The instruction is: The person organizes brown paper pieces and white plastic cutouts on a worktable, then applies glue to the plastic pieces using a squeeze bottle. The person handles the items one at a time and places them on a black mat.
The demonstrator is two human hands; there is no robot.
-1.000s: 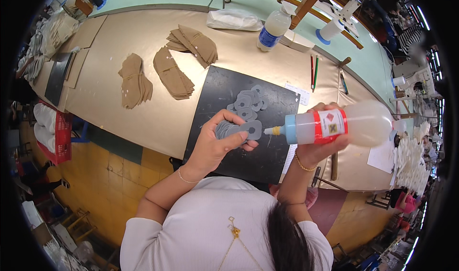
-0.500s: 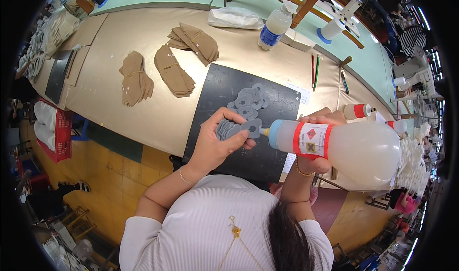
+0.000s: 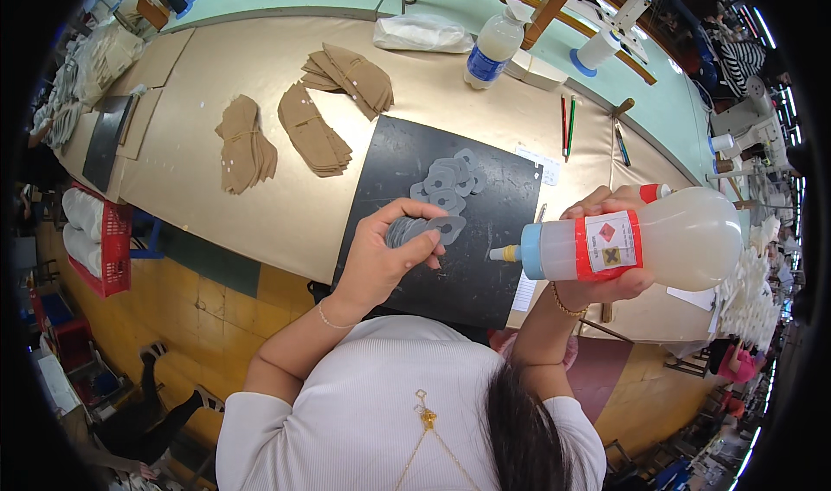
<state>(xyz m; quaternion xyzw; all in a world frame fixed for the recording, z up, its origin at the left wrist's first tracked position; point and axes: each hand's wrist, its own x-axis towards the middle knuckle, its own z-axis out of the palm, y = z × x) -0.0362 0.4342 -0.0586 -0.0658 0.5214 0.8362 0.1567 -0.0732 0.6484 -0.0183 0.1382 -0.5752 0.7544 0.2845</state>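
My left hand point(image 3: 389, 253) is closed round a stack of grey cut pieces point(image 3: 403, 230), each with a hole. The top piece point(image 3: 448, 229) sticks out to the right past my thumb. In my right hand point(image 3: 619, 285) lies a cloudy squeeze bottle point(image 3: 697, 235), tipped on its side, with a red-edged label and a blue cap point(image 3: 532, 251). Its narrow nozzle point(image 3: 504, 253) points left, apart from the grey pieces. Below both hands is a black board point(image 3: 415, 292). More loose grey pieces point(image 3: 446, 182) lie heaped on it, beyond my left hand.
Bundles of brown cut pieces point(image 3: 314, 132) lie on the table at the back left. Farther back stand a clear bottle point(image 3: 493, 54) and a thread cone point(image 3: 597, 51). Pencils point(image 3: 568, 127) lie at the right. A red basket point(image 3: 114, 244) stands by the table's left edge.
My right hand has drawn the squeeze bottle to the right, so its nozzle has left the top grey piece. My left hand has shifted slightly left with the stack.
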